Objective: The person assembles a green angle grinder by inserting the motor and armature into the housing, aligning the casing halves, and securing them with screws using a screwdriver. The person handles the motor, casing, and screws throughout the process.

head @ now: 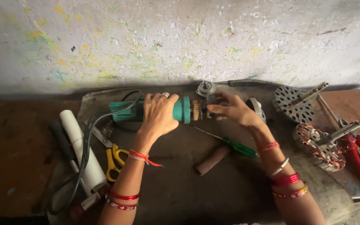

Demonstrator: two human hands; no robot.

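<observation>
Your left hand point(159, 114) is wrapping its fingers closed around the smooth teal plastic body of a power tool point(180, 110), which is lying on its side on a dark, worn mat point(230, 187) near the back of the worktop point(13, 146). Your right hand point(232, 109) is reaching to the tool's metal front end, fingers loosely curled and touching the small parts there; whether they are pinching anything I cannot tell. A ribbed brass-coloured gear ring point(196, 110) is sitting just behind that end. A black cord point(86, 146) is trailing from the tool past one white tube point(82, 150) and one pair of yellow-handled scissors point(114, 160). One green-handled screwdriver point(230, 143) and one brownish cylinder point(212, 160) are lying between your forearms. Two round slotted metal rotors point(292, 104) are resting well to the right, beside red-handled pliers point(355, 154).
</observation>
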